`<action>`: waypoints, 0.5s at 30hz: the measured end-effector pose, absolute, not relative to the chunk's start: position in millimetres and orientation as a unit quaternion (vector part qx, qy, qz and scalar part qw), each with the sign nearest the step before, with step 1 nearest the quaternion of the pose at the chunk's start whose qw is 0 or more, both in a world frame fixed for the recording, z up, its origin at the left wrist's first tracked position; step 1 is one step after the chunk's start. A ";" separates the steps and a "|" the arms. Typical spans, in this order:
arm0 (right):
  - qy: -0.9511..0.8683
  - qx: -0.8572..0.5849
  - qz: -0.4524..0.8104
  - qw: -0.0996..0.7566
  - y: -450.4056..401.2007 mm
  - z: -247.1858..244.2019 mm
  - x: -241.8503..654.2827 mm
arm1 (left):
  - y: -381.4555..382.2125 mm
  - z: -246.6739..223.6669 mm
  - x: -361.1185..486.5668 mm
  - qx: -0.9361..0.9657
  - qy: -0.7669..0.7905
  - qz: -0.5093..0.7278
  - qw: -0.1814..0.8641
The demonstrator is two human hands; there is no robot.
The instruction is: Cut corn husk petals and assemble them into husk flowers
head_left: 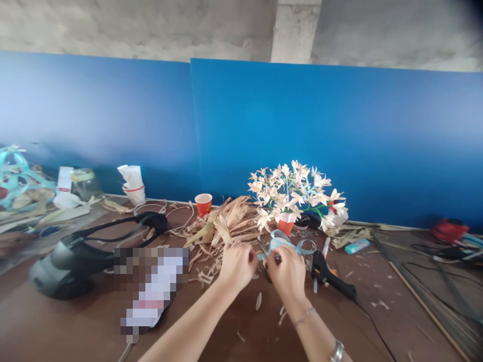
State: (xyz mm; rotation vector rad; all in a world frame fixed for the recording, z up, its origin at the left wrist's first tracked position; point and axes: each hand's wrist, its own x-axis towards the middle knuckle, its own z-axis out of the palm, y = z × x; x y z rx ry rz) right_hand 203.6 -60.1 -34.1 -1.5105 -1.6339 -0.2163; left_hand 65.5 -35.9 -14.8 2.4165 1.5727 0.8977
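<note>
My left hand (237, 264) is closed in a pinch in front of the dried husks; what its fingertips hold is too small to make out. Close by on its right, my right hand (287, 271) curls around what looks like a pair of scissors (263, 245), its grey blades pointing up and away from me and its handle mostly covered by the fingers. Light blue ribbon (281, 240) lies in loops just behind the right hand. Beyond it, a red paper cup (285, 226) holds a bunch of cream husk flowers (290, 191) on green stems.
A pile of dried husks (234, 221) lies behind my hands, with another red cup (204, 203) beside it. To the right is a black glue gun (332, 279) with its cord. A black headset (71, 261) and a pixelated phone-like object (156, 286) are at left.
</note>
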 end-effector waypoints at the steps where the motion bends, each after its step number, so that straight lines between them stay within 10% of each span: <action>1: -0.667 -0.591 -0.078 0.447 -58.7 -35.5 205.4 | -35.1 -15.2 64.3 0.800 0.519 0.294 0.059; 15: -0.690 -0.587 -0.083 0.415 -64.2 -28.9 191.2 | -42.6 -9.4 72.3 0.795 0.536 0.279 0.045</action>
